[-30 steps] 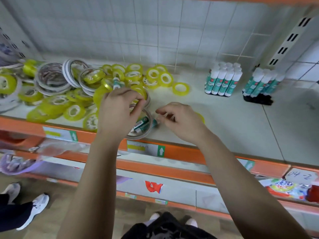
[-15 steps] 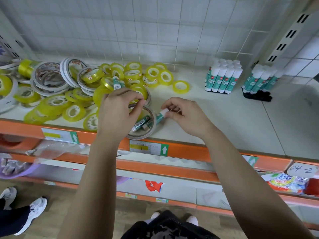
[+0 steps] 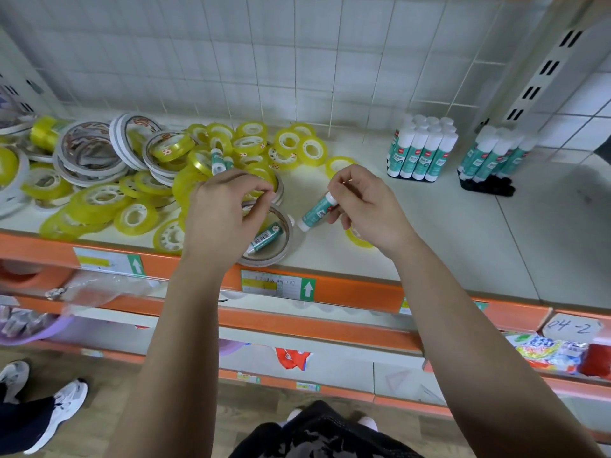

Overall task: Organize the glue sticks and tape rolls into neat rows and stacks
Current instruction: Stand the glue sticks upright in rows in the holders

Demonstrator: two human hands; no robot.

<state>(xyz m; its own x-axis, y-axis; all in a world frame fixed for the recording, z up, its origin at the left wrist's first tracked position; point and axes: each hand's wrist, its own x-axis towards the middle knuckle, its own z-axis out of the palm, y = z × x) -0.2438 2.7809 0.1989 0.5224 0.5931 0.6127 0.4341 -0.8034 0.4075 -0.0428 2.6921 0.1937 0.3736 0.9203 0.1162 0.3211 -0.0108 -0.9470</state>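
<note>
Two glue-stick blocks were stood at the shelf's back right, tape rolls were left heaped along its left, and one stray stick was gripped by the right hand, the curled left hand's hold being unclear.

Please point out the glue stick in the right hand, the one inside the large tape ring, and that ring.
Held teal plastic glue stick [image 3: 317, 211]: head view, teal label.
Lying teal plastic glue stick [image 3: 265, 239]: head view, mid-body.
Large round white tape ring [image 3: 267, 259]: head view, front rim.
</note>
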